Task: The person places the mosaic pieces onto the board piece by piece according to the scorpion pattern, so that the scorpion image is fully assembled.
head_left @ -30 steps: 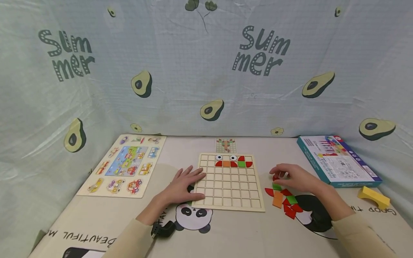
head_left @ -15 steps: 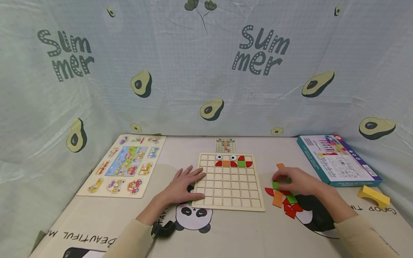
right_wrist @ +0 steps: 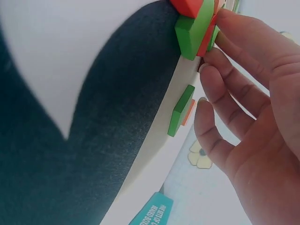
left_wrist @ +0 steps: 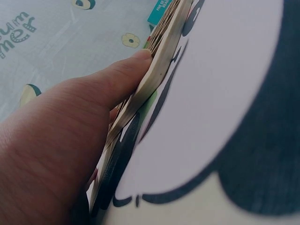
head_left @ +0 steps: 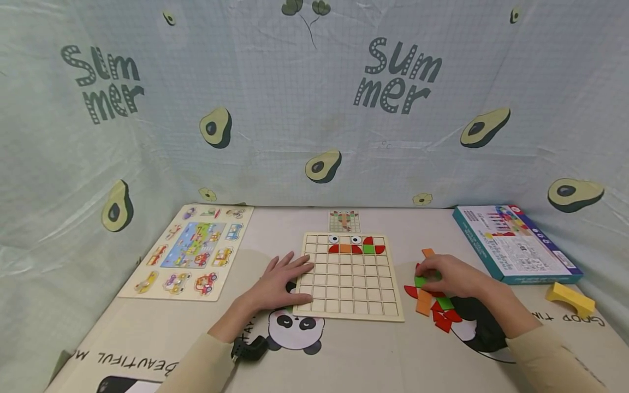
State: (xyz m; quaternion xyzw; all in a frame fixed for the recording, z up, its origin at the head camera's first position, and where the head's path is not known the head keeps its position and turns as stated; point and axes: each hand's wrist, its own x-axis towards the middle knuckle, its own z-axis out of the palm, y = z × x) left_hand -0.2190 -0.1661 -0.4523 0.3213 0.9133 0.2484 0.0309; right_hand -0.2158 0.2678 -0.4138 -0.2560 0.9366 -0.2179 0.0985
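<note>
My left hand lies with fingers spread on the left side of a wooden grid board. In the left wrist view its thumb presses the board's edge. The board's top rows carry two eye pieces, red rounded pieces, an orange square and a green square. My right hand bends its fingers over a loose pile of pieces, its thumb and fingertips at green and red ones. Whether a piece is pinched there is hidden. An orange piece lies beside the hand.
A small pattern card lies behind the board. At the left is a vehicle picture puzzle. A teal-edged box and a yellow arch block stand at the right. A patterned curtain closes the back.
My right hand has shifted slightly right and down over the pile since one second ago. An orange piece now shows behind its fingers. The left hand and board stay put.
</note>
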